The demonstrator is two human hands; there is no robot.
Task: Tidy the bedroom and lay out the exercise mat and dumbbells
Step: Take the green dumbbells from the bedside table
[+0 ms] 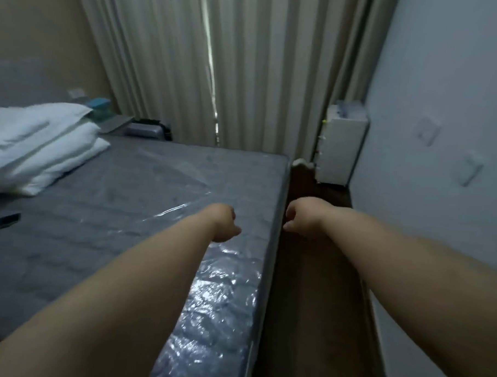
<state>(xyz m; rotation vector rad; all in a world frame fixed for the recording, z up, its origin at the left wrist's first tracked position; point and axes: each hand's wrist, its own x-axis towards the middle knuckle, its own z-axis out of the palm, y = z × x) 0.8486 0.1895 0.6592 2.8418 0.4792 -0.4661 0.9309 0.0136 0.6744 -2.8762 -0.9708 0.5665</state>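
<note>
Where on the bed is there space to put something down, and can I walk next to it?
The mattress is bare across its middle, from the stacked white pillows to the near edge under the left hand. The far left is crowded with pillows and a dark flat object. The floor strip between bed and wall, below the right hand, is bare up to the white cabinet.

The mattress [104, 210] is grey, with a faint quilted pattern, and a clear shiny plastic film covers it. On its far left side the pillows [41, 145] are white. Behind them a small box [98, 103] is teal. The curtains [218, 64] on the far side are cream with vertical folds. The floor [311, 276] on the right is dark brown. The wall [450, 111] on the right is pale blue-grey, and the cabinet [341, 146] in the far corner is white. A dark phone [2, 221] lies on the left.
</note>
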